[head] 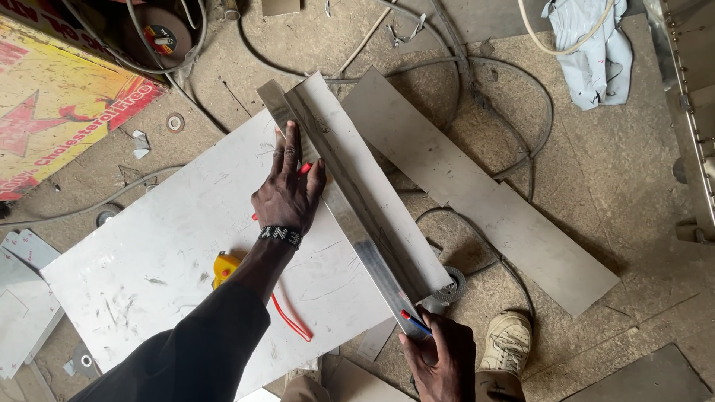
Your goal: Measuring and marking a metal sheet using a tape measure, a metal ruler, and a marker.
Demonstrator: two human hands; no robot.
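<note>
Your left hand (287,192) lies flat, fingers spread, pressing down on the upper part of a long metal angle strip (350,201) that runs slantwise across a big sheet of scratched metal (164,253) on the floor. A red marker (304,170) shows under that hand's fingers, so the hand is open and pressing rather than closed around anything. Your right hand (439,357) is at the strip's lower end, where it pinches a pen with a red and blue barrel (414,321), its tip touching the strip's edge. The strip sticks out past the sheet at both ends. A yellow tape measure (226,268) with a red cord (290,318) sits on the sheet just beside your left forearm. A second, narrower metal plate (491,208) lies to the right of the strip, with black cables (514,97) looping over the concrete around it. A pale cloth (592,52) lies at the top right, and your shoe (506,342) is close to your right hand.
</note>
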